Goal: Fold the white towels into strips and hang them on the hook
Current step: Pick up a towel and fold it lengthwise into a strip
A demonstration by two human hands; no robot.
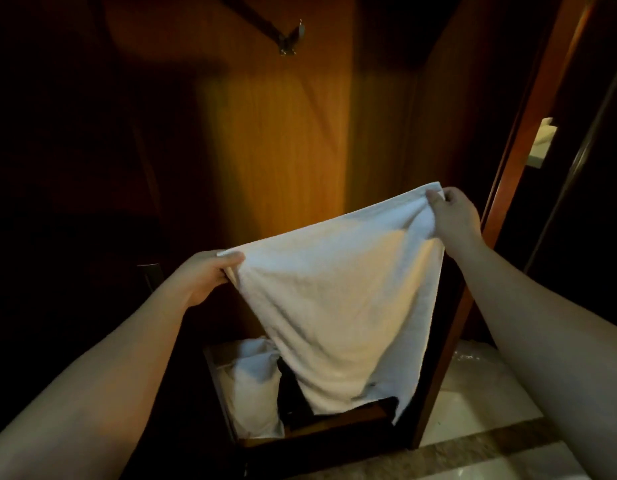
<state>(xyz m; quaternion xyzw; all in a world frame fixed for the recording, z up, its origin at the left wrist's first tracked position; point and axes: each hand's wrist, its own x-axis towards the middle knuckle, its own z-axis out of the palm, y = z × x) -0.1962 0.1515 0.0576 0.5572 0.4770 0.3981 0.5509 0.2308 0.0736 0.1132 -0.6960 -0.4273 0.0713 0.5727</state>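
Below the metal hook (293, 38) at upper centre, the left hand (204, 277) and right hand (454, 213) each pinch a top corner of a hanging white towel (338, 299).

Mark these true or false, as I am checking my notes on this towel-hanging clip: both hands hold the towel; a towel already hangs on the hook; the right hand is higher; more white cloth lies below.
1. Both the left hand and the right hand hold the spread white terry towel by its upper corners. True.
2. A towel already hangs on the metal wall hook. False: the hook is bare.
3. The right hand is higher than the left. True.
4. Nothing white lies below. False: bundled white cloth sits in the wooden compartment.
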